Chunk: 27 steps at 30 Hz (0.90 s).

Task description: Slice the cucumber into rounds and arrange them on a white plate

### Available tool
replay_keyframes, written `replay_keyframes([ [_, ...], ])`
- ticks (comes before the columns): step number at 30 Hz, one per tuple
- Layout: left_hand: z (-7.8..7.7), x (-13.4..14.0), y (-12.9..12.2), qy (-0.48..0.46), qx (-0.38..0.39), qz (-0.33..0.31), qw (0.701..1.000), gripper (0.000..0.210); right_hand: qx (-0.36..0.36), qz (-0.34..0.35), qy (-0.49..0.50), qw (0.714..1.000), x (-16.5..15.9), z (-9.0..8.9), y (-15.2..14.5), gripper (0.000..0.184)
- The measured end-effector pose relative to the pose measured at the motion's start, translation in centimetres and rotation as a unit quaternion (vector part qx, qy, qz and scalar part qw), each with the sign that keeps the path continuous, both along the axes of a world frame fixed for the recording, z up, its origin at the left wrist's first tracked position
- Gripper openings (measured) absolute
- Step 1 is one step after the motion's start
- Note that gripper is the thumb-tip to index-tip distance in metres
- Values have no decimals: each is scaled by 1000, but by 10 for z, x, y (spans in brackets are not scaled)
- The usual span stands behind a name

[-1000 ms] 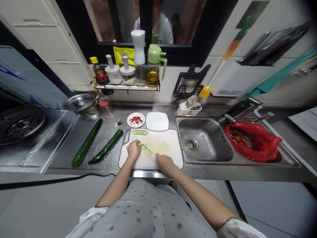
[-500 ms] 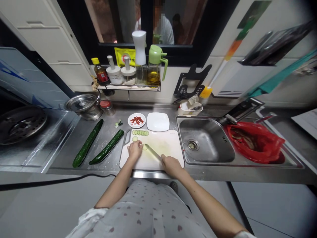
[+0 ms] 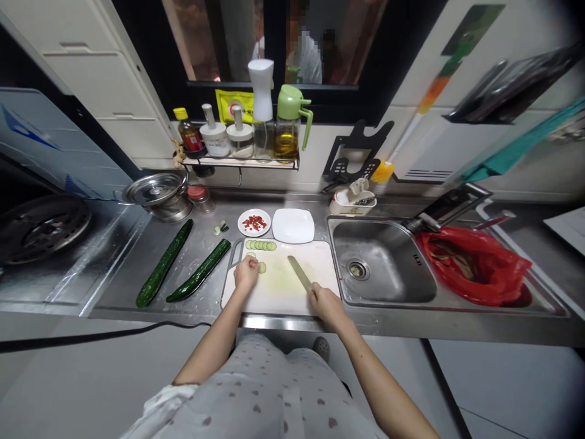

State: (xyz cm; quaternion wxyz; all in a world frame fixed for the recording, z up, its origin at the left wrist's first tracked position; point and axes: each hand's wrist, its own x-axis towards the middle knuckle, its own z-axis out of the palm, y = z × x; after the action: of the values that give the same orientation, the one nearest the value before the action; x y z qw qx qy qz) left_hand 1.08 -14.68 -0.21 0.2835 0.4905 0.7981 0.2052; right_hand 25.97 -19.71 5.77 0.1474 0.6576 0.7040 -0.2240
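Observation:
My right hand point(image 3: 325, 303) is closed round the handle of a kitchen knife point(image 3: 300, 272), whose blade lies low over the white cutting board point(image 3: 274, 299), pointing up and left. My left hand point(image 3: 247, 274) is over the board's left side, fingers curled together at the edge of a thin cucumber slice point(image 3: 262, 267). Another slice point(image 3: 251, 254) shows just beyond its fingertips, partly covered. Along the board's far edge lies an overlapping row of cucumber slices point(image 3: 260, 245). Two dark green cucumbers, a longer one point(image 3: 165, 262) and a shorter one point(image 3: 199, 270), lie left of the board.
Behind the board stand a small plate of chopped red pieces point(image 3: 254, 222) and a white square plate point(image 3: 293, 225). The sink point(image 3: 384, 259) is on the right, a red plastic bag point(image 3: 475, 265) beyond it. A bottle rack point(image 3: 240, 162) overhangs the counter; a lidded pot point(image 3: 158, 195) sits back left.
The knife has moved right with my right hand, away from the slice. My left hand has shifted slightly left, and the slice by its fingers has moved left too.

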Motion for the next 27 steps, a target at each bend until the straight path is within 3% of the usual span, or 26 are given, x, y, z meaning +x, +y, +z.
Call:
replay_keyframes([
  [6,-1,-20,5,52,15,62,997,22,-3,1,2,1000,-2,-4,0,30],
  [15,0,-24,3,115,0,54,992,20,-8,12,13,1000,-2,-9,2,29],
  [20,4,-10,5,112,31,65,991,23,-10,3,11,1000,-2,-10,2,28],
  [27,8,21,26,108,58,-4,992,25,-17,-4,16,1000,-4,-6,0,29],
])
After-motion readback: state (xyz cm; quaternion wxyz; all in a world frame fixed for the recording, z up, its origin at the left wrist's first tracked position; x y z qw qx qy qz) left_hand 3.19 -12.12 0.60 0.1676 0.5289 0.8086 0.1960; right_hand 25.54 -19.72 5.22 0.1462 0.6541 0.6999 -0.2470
